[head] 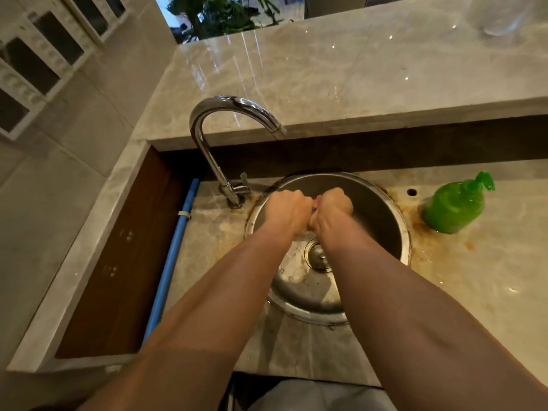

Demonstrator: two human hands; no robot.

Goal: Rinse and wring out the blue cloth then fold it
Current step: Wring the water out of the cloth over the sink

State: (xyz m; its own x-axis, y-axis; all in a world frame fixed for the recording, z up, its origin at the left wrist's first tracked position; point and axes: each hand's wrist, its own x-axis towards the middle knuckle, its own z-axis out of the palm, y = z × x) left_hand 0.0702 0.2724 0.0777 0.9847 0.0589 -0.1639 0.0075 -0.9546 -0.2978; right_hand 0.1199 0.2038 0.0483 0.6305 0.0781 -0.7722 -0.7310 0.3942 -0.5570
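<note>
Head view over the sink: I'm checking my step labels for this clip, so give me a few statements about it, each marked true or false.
1. The left hand and the right hand are clenched side by side above the round steel sink. True.
2. The blue cloth lies folded on the marble counter. False: only a blue sliver of it shows, between the two fists.
3. The green plastic pump bottle stands left of the sink. False: it stands on the counter to the sink's right.
4. A blue pipe runs along the counter's left side. True.
</note>
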